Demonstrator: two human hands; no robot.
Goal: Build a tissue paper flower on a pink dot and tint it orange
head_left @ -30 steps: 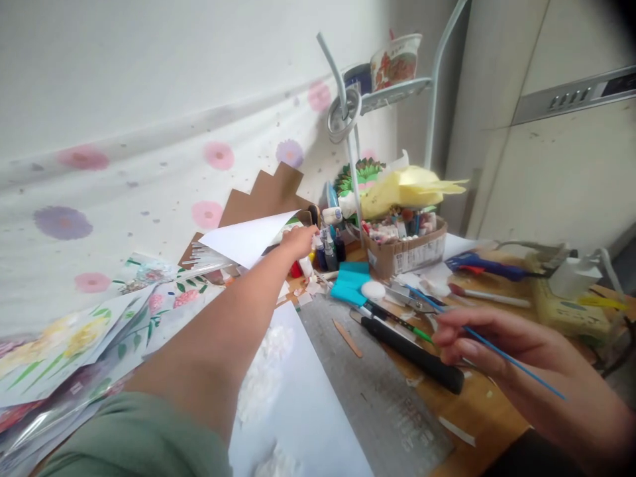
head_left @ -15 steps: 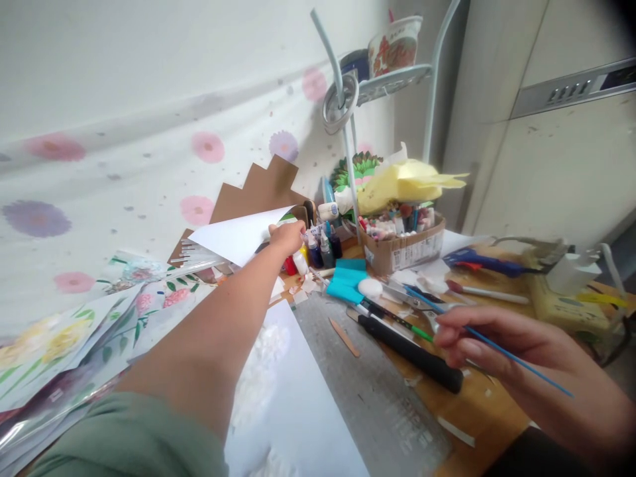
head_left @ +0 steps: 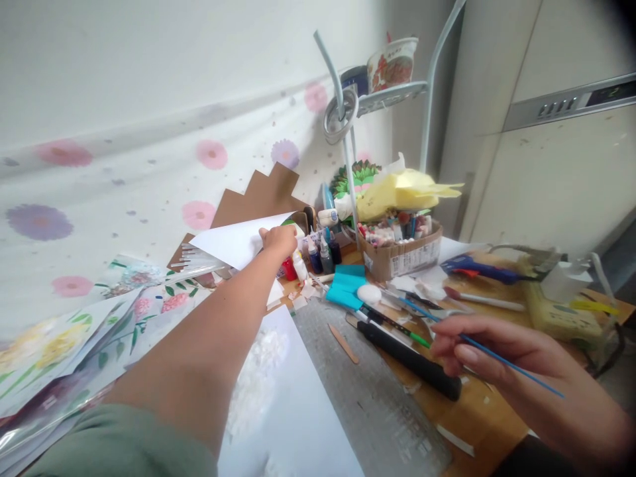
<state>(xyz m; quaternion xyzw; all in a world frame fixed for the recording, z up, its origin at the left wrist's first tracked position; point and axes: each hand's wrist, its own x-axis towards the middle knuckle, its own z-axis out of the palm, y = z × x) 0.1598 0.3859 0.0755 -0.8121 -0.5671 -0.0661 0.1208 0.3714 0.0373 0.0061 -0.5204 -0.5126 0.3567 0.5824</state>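
Note:
My left arm stretches far forward over the desk. My left hand (head_left: 279, 240) is closed around a small white object beside a white paper sheet (head_left: 237, 242), right by a row of small paint bottles (head_left: 318, 252); what it holds is too hidden to name. My right hand (head_left: 484, 348) hovers low at the right, fingers pinched on a thin blue paintbrush (head_left: 479, 348) that slants from upper left to lower right. A white sheet with raised white paper flowers (head_left: 278, 391) lies below my left arm.
A grey cutting mat (head_left: 368, 397), a black knife handle (head_left: 410, 358), a teal sponge (head_left: 346, 283) and a cardboard box of supplies (head_left: 402, 248) crowd the wooden desk. Flower paintings (head_left: 74, 338) fan out at left. A metal rack (head_left: 348, 112) stands at the back.
My left hand has drawn back slightly leftward from the bottles, still closed. The right hand with the brush has stayed nearly still, dropping a little.

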